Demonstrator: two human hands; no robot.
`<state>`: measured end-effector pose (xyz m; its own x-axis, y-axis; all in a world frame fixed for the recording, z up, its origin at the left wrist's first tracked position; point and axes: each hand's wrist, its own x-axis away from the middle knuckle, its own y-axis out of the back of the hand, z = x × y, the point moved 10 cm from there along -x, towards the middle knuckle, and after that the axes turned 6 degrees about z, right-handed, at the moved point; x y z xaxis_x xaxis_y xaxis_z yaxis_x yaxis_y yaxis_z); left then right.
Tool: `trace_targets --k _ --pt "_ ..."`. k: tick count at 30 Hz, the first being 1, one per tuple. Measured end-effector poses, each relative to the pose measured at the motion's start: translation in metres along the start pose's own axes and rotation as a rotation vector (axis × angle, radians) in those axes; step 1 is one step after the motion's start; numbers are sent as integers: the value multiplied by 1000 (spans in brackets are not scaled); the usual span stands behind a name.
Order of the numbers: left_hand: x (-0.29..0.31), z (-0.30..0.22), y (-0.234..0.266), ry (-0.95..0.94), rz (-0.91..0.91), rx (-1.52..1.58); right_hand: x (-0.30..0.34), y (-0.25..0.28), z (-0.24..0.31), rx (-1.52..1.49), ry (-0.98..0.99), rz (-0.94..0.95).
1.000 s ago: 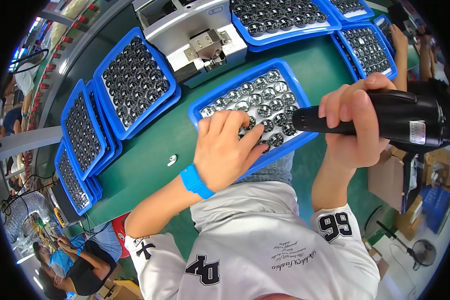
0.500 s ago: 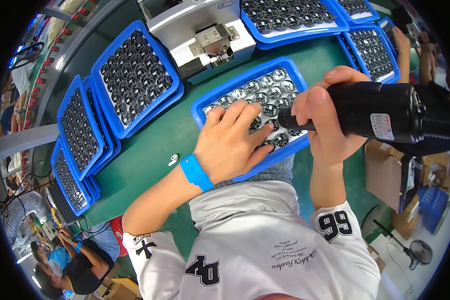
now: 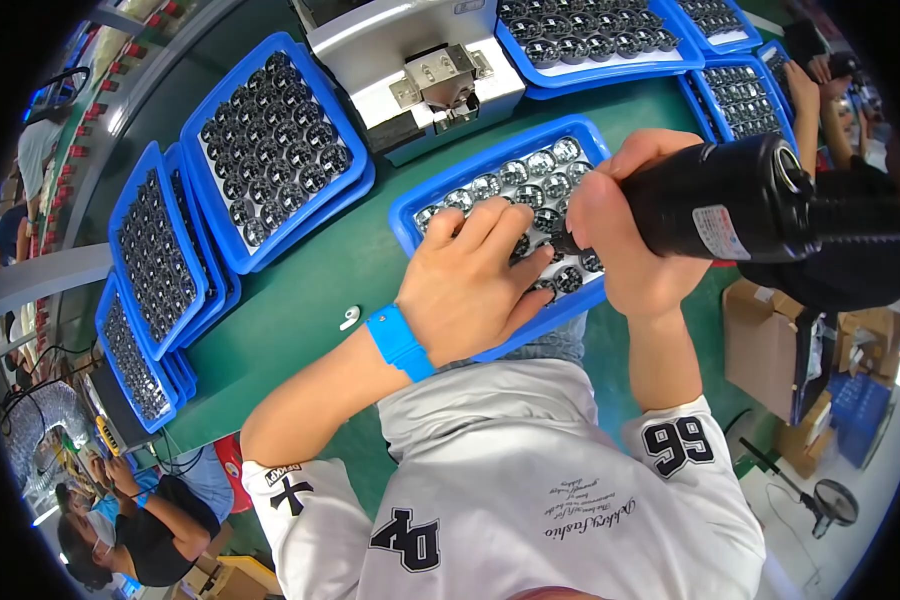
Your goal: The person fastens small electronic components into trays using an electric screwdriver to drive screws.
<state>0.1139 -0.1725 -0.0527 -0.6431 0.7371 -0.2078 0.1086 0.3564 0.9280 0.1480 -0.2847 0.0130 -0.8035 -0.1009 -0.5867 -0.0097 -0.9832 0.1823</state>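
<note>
Crowding the blue tray (image 3: 410, 215): grey machine (image 3: 410, 75) behind; right hand (image 3: 630, 240) grips black driver (image 3: 740, 200), left hand (image 3: 470, 285) flat.

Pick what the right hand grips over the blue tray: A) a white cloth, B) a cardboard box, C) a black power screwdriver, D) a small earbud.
C: the right hand wraps a black power screwdriver, its tip down at the blue tray of round parts.

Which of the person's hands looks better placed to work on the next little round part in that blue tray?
Probably the right hand: it grips the black power tool, whose tip points into the blue tray. The left hand lies flat on the round parts, steadying them.
</note>
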Motion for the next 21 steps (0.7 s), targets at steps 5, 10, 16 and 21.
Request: trace_targets --k 5,10,16,21 --pt "0 0 -3 2 34 16 3 7 -15 -121 -104 -75" --pt "-1 0 -2 0 31 20 9 8 -14 -76 -95 -80" --pt "1 1 -3 3 33 23 -7 -1 -1 -14 -48 51" --pt "1 -1 1 -9 10 38 -66 6 30 -207 45 16"
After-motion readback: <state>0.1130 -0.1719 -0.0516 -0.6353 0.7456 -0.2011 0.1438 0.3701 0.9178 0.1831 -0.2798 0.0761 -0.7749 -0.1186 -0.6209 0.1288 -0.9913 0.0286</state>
